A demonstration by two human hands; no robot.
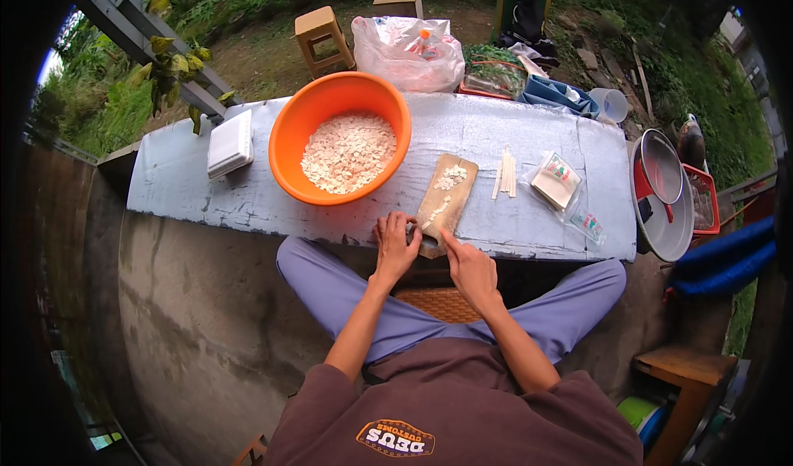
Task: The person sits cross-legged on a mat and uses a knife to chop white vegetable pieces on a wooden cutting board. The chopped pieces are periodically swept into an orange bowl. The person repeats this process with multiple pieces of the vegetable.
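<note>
A wooden cutting board [458, 184] with a handle hole lies on the table in front of me. Small pale cut pieces [451, 178] are heaped at its far end, and a short row of them [438, 211] runs toward my left hand. My left hand [394, 243] is at the board's left near edge, fingers bent down; whether it pinches anything is hidden. My right hand [472, 271] is curled beside the handle, index finger extended onto the board; what it may hold is hidden. Pale strips [507, 175] lie to the right of the board.
An orange basin [279, 137] of similar pale pieces stands on the silvery table [248, 209], left of the board. Farther left is a white lidded box [230, 144]. Packaged pale squares [556, 182] lie at right. Beyond are a plastic bag [403, 63], stool [319, 29] and metal basin [678, 237].
</note>
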